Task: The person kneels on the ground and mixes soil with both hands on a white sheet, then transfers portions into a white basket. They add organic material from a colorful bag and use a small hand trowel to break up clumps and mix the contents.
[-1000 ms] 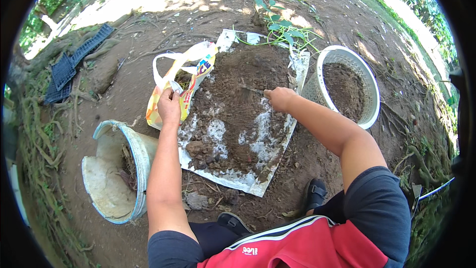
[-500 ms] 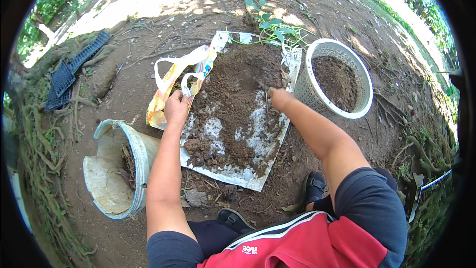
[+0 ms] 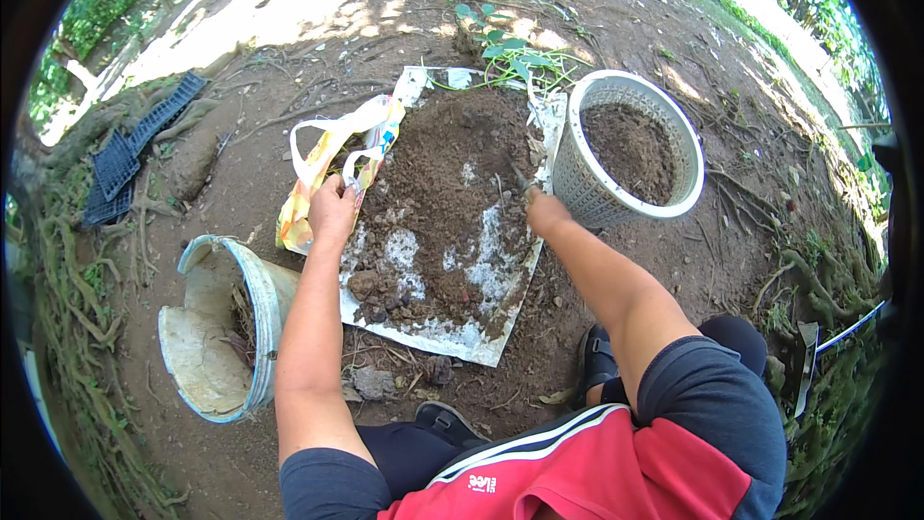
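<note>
My left hand (image 3: 332, 212) is closed on the near edge of a yellow and white plastic bag (image 3: 296, 210), whose white loop handles stand up above my fingers. My right hand (image 3: 547, 213) is closed around a small hand tool (image 3: 521, 177); only a dark, narrow end shows past the fist, so its kind is unclear. That tool is over the right side of a heap of loose brown soil (image 3: 438, 149). Under the soil lies a dirty white sheet (image 3: 472, 345), bare in patches. What the bag holds is mostly hidden.
A white lattice basket (image 3: 602, 195) of soil leans close by my right hand. On the left, a broken whitish bucket (image 3: 274, 303) lies tilted with dry plant scraps inside. Black plastic trays (image 3: 144, 135) rest among roots. A leafy green vine (image 3: 515, 56) crosses the sheet's far edge.
My right hand and the tool have drawn back slightly toward me, away from the soil heap. My left hand keeps its hold on the bag. The whole view has shifted slightly.
</note>
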`<action>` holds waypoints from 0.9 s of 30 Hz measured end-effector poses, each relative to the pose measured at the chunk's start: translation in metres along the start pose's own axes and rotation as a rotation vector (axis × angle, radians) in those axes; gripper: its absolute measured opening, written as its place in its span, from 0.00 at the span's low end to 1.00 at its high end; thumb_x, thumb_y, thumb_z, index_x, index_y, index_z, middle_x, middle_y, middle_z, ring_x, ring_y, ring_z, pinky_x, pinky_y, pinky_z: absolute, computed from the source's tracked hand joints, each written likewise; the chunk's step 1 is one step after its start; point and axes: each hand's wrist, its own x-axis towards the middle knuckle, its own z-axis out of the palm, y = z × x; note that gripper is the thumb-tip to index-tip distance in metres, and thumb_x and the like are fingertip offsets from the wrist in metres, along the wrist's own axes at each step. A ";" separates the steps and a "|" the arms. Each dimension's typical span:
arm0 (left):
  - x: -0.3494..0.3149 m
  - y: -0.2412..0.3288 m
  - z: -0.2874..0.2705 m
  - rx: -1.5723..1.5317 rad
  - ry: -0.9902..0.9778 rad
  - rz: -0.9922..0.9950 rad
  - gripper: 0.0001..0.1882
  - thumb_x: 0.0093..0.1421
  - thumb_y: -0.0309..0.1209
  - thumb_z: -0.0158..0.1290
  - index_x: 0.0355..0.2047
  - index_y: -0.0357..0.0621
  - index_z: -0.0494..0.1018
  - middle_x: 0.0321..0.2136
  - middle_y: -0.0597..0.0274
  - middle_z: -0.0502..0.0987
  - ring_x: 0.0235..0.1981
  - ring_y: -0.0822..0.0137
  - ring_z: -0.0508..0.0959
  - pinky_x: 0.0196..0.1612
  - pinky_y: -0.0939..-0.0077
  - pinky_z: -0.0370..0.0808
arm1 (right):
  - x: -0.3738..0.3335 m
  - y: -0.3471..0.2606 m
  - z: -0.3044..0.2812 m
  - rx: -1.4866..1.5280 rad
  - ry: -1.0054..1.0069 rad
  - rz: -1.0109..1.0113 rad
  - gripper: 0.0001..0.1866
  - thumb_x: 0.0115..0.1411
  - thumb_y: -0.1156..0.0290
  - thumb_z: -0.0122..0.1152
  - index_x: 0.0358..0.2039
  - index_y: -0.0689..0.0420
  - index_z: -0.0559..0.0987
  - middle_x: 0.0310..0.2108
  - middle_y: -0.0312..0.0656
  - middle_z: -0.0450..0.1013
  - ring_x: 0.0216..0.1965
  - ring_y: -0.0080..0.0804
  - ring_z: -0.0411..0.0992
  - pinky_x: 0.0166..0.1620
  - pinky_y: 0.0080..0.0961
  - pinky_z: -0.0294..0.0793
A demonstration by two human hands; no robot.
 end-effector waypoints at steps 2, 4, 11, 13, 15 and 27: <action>-0.001 0.005 0.002 0.019 -0.004 -0.008 0.10 0.54 0.35 0.54 0.31 0.42 0.74 0.26 0.56 0.79 0.29 0.58 0.78 0.33 0.63 0.71 | -0.022 -0.005 0.017 -0.042 -0.079 -0.096 0.17 0.61 0.65 0.43 0.50 0.50 0.68 0.44 0.53 0.72 0.47 0.52 0.71 0.49 0.42 0.69; 0.002 0.007 0.004 -0.005 -0.009 -0.013 0.10 0.54 0.36 0.54 0.30 0.42 0.74 0.26 0.56 0.79 0.29 0.58 0.78 0.32 0.63 0.70 | -0.041 -0.010 0.020 -0.048 -0.115 -0.230 0.17 0.61 0.65 0.44 0.50 0.50 0.68 0.44 0.52 0.73 0.46 0.52 0.71 0.49 0.42 0.69; 0.001 0.000 -0.001 -0.013 0.008 -0.061 0.12 0.55 0.39 0.53 0.29 0.42 0.74 0.25 0.57 0.78 0.28 0.57 0.78 0.31 0.63 0.70 | 0.005 -0.020 -0.024 -0.087 -0.032 -0.167 0.21 0.61 0.64 0.48 0.56 0.44 0.66 0.42 0.49 0.74 0.42 0.48 0.73 0.45 0.39 0.72; 0.001 -0.004 -0.004 -0.012 0.073 -0.041 0.12 0.55 0.39 0.53 0.29 0.42 0.73 0.24 0.57 0.78 0.27 0.57 0.77 0.31 0.63 0.69 | 0.027 -0.027 -0.026 -0.086 0.050 -0.128 0.20 0.60 0.65 0.49 0.54 0.44 0.68 0.41 0.49 0.74 0.43 0.48 0.73 0.45 0.38 0.72; 0.005 -0.008 -0.005 -0.078 0.112 -0.027 0.12 0.55 0.38 0.54 0.28 0.41 0.73 0.23 0.57 0.78 0.25 0.60 0.76 0.30 0.65 0.69 | 0.034 -0.035 -0.021 -0.098 0.066 -0.134 0.17 0.59 0.66 0.48 0.49 0.47 0.71 0.41 0.49 0.74 0.44 0.48 0.73 0.46 0.39 0.72; 0.036 -0.026 0.017 -0.579 0.258 0.055 0.04 0.59 0.24 0.52 0.32 0.35 0.72 0.22 0.70 0.73 0.21 0.81 0.69 0.24 0.83 0.66 | 0.025 -0.119 -0.060 -0.367 -0.047 -0.391 0.15 0.60 0.64 0.46 0.44 0.46 0.77 0.42 0.43 0.75 0.44 0.40 0.74 0.46 0.35 0.73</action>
